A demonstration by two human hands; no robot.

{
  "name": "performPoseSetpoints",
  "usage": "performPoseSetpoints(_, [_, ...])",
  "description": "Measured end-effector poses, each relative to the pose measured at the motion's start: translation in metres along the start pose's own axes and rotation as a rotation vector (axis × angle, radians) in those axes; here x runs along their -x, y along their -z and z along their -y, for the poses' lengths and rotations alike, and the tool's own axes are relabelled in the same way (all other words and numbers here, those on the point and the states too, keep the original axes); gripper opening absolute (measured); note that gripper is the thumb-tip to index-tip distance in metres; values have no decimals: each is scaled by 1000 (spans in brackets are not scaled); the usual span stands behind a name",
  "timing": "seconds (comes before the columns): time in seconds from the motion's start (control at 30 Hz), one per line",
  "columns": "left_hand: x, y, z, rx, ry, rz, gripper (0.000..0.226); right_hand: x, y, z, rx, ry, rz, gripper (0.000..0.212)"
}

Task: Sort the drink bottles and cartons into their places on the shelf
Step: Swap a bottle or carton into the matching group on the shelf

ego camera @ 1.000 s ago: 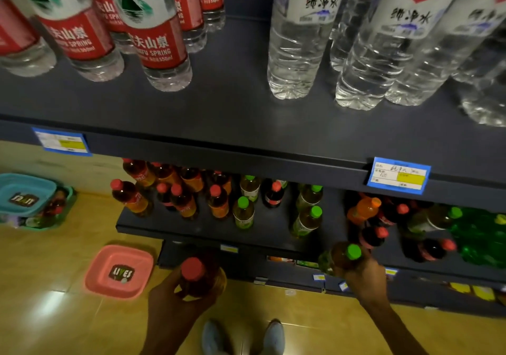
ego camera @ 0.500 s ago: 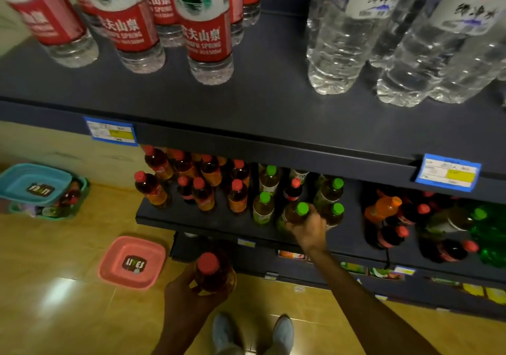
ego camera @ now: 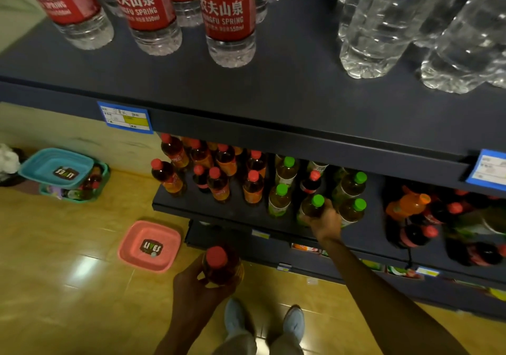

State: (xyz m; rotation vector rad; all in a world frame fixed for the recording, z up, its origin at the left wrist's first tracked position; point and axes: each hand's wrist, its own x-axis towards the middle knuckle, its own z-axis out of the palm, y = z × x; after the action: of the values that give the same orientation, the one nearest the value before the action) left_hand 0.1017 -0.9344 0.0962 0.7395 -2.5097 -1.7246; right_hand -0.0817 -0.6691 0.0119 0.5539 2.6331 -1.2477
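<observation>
My right hand (ego camera: 324, 222) grips a green-capped tea bottle (ego camera: 312, 208) standing at the front of the middle shelf (ego camera: 219, 212), among other green-capped bottles (ego camera: 351, 187). My left hand (ego camera: 195, 280) holds a red-capped amber bottle (ego camera: 220, 265) low, in front of the shelf and above the floor. Red-capped amber bottles (ego camera: 219, 179) fill the left part of that shelf. A dark cola bottle with a red cap (ego camera: 310, 182) stands among the green-capped ones.
Water bottles with red labels (ego camera: 227, 20) and clear large bottles (ego camera: 383, 26) stand on the top shelf. On the floor lie a pink basin (ego camera: 149, 245) and a teal basin (ego camera: 57, 167) over a tray of bottles. Mixed bottles (ego camera: 408, 204) crowd the shelf's right side.
My right hand carried the green-capped bottle from below the shelf's right part up and left onto the middle shelf. The left hand kept its bottle in place.
</observation>
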Motion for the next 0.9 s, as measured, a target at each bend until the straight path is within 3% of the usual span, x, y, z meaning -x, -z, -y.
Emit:
performPoseSetpoints(0.27, [1, -11, -7, -50, -23, 27, 59, 10, 9, 1, 50, -6, 50, 70])
performPoseSetpoints(0.47, [0, -23, -22, -49, -48, 61, 55, 64, 31, -4, -38, -46, 126, 30])
performPoseSetpoints(0.57, [-4, -30, -32, -64, -62, 112, 53, 102, 45, 1, -321, 1, 359, 41])
performPoseSetpoints(0.67, [-8, -39, -44, -77, -59, 143, 66, 135, 55, 15, -263, 221, 646, 78])
performPoseSetpoints(0.77, [-7, -49, -58, -135, -90, 204, 68, 149, 51, 29, -196, 357, 709, 95])
performPoseSetpoints(0.9, [-4, -60, -67, -192, -155, 273, 64, 147, 62, 44, -238, 350, 670, 89])
